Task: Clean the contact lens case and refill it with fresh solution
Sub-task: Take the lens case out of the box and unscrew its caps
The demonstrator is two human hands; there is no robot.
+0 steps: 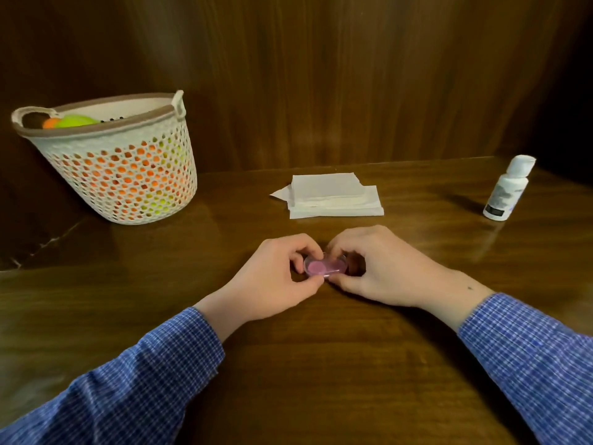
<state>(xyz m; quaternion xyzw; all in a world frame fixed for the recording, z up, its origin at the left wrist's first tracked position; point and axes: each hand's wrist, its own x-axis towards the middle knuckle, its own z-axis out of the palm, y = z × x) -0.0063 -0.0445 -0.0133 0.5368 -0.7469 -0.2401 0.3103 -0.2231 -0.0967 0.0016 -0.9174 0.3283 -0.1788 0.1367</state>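
Note:
A small pink contact lens case (324, 266) with a clear rim rests on the wooden table (288, 364) in the middle of the view. My left hand (276, 277) pinches its left end between thumb and fingers. My right hand (375, 268) grips its right end, and its fingers hide part of the case. A white solution bottle (507, 191) with a white cap stands upright at the far right, well apart from both hands.
A stack of folded white tissues (333, 195) lies just behind the hands. A white perforated basket (118, 162) holding orange and green items stands at the back left. A dark wooden wall closes off the far side of the table.

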